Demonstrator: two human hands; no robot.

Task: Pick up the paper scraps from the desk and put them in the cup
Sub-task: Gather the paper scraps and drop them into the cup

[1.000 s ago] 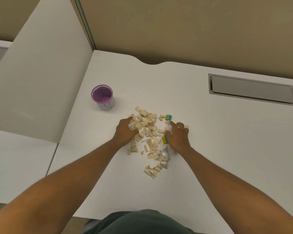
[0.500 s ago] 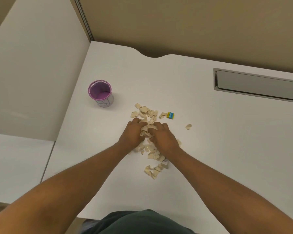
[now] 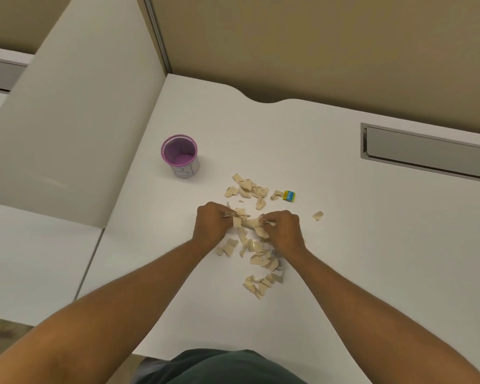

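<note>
Several beige paper scraps (image 3: 257, 254) lie scattered in the middle of the white desk (image 3: 344, 259). My left hand (image 3: 209, 224) and my right hand (image 3: 284, 231) rest side by side over the heap, each closed on a bunch of scraps that sticks out between the fingers. More scraps (image 3: 247, 187) lie beyond the hands, and one scrap (image 3: 317, 215) sits alone to the right. A purple cup (image 3: 180, 155) stands upright and open at the back left, a hand's length from my left hand.
A small yellow and blue block (image 3: 289, 195) lies just right of the far scraps. A grey recessed cable tray (image 3: 427, 151) is set into the desk at the back right. A white partition panel (image 3: 67, 120) rises along the desk's left edge.
My hands swept inward from the sides of the heap, met over its middle and closed on scraps. They have now drawn slightly apart, with scraps bunched in each.
</note>
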